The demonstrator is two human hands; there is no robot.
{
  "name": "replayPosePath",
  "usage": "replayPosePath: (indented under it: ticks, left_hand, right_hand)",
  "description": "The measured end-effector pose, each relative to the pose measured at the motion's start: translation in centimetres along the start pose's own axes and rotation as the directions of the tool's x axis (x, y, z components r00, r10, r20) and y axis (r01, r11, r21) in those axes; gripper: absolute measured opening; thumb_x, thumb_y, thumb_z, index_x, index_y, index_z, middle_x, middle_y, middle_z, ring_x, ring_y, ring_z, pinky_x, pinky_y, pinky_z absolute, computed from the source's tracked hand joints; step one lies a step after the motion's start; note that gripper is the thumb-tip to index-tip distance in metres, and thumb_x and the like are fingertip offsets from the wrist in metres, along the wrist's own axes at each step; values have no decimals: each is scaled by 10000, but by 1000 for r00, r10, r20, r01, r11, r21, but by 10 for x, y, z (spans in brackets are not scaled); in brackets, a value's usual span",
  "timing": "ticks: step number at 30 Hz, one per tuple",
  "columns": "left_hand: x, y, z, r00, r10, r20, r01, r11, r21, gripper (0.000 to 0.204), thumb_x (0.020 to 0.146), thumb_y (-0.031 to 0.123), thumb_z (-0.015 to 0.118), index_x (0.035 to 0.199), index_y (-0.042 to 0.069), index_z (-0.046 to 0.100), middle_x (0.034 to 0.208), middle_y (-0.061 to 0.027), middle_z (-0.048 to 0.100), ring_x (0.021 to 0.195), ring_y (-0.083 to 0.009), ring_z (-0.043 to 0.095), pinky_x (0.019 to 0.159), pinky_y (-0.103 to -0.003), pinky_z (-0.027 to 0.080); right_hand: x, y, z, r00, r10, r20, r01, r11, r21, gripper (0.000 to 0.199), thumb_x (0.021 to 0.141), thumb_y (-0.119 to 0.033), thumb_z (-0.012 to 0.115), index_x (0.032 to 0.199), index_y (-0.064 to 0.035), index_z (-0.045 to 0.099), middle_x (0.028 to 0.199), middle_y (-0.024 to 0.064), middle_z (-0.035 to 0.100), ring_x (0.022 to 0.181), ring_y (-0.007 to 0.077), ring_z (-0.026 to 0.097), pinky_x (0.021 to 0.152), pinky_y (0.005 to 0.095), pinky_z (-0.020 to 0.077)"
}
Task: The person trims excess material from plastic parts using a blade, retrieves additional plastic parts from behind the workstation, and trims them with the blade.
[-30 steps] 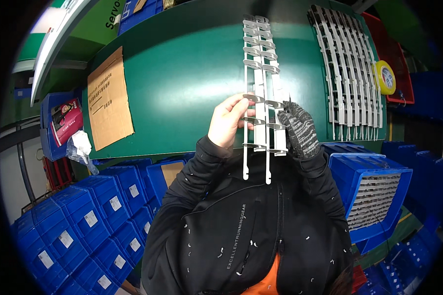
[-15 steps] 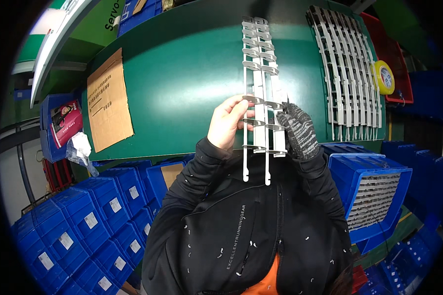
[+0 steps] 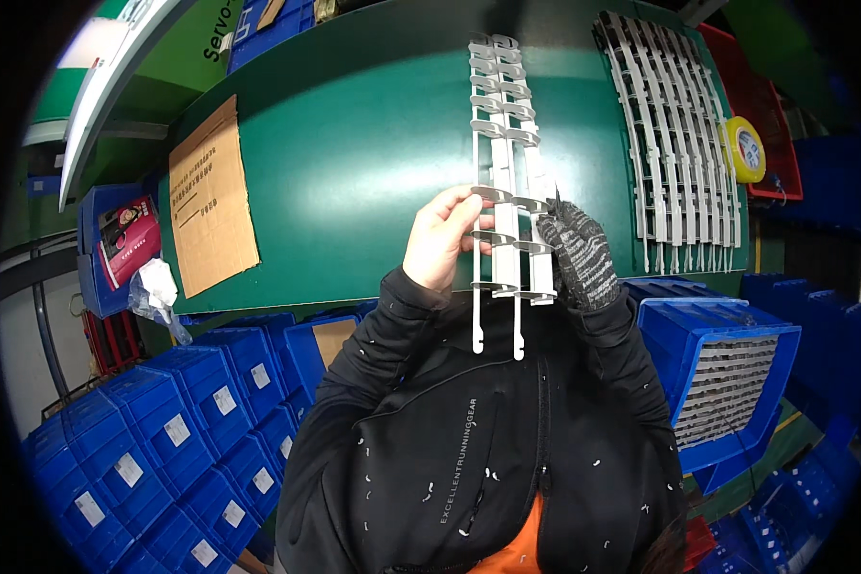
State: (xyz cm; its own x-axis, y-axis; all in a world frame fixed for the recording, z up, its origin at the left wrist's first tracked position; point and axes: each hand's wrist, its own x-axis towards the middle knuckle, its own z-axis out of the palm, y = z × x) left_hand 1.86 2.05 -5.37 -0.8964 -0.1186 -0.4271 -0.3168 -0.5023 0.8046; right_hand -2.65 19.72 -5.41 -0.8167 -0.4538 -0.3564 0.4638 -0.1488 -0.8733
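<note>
Two long white slotted strips lie side by side across the green table, each with a row of curved grey tabs and a thin rod along it. My bare left hand [image 3: 440, 239] pinches the left strip [image 3: 503, 172] by its rod and a tab, thumb on top and fingers underneath. On the other side, my right hand [image 3: 584, 253] in a dark knitted glove closes on the edge of the right strip [image 3: 538, 268]; its fingertips are partly hidden. The hooked rod ends stick out past the table's near edge toward my body.
Several similar white strips [image 3: 674, 143] lie in a row at the right, with a yellow tape roll [image 3: 746, 150] beside them. A cardboard sheet [image 3: 215, 206] lies at the left. Blue crates [image 3: 177, 383] stand below left, and a blue bin [image 3: 727, 325] holding strips stands below right.
</note>
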Motion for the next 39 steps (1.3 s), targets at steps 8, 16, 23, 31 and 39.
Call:
replayPosePath:
  ticks: [8, 16, 23, 31, 39]
  left_hand:
    - [1, 2, -1, 1000, -4, 1, 4, 1000, -12, 216, 864, 230, 520, 967, 41, 521, 1000, -85, 568, 835, -147, 587, 587, -271, 513]
    - [20, -8, -12, 1000, 8, 27, -8, 1000, 4, 196, 865, 193, 514, 982, 37, 526, 934, -67, 595, 892, -144, 585, 635, -302, 525]
    - [69, -73, -35, 994, -70, 87, 25, 898, 440, 226, 839, 172, 550, 1004, 18, 534, 858, -25, 579, 776, -97, 555, 682, -244, 475]
    - [119, -43, -57, 997, 73, 38, -81, 779, 621, 484, 816, 262, 586, 1144, -62, 437, 901, -71, 558, 726, -91, 510, 626, -223, 439]
    - [184, -47, 1, 978, 174, 113, -198, 624, 756, 535, 718, 173, 659, 1094, -112, 407, 940, -154, 586, 790, -181, 602, 733, -278, 492]
  right_hand:
    - [1, -4, 5, 999, -45, 10, 46, 999, -14, 222, 848, -113, 528, 1027, 15, 553, 860, 43, 591, 737, 76, 532, 647, 211, 452]
    - [23, -21, -8, 979, -129, -157, 109, 985, -131, 212, 806, -109, 602, 986, -12, 544, 751, 6, 561, 641, 45, 497, 537, 188, 412]
    - [48, 29, -15, 938, -346, 29, 148, 322, -935, 437, 748, -316, 606, 1061, -19, 542, 995, 165, 584, 910, 286, 570, 790, 363, 454]
    - [44, 44, -11, 954, -297, 30, 136, 346, -928, 484, 724, -373, 611, 1090, -64, 541, 1085, 145, 544, 961, 280, 542, 812, 370, 445]
    - [37, 22, -29, 875, -484, 8, 58, 88, -994, 509, 700, -350, 645, 1105, -67, 526, 1045, 149, 556, 970, 310, 521, 807, 390, 442]
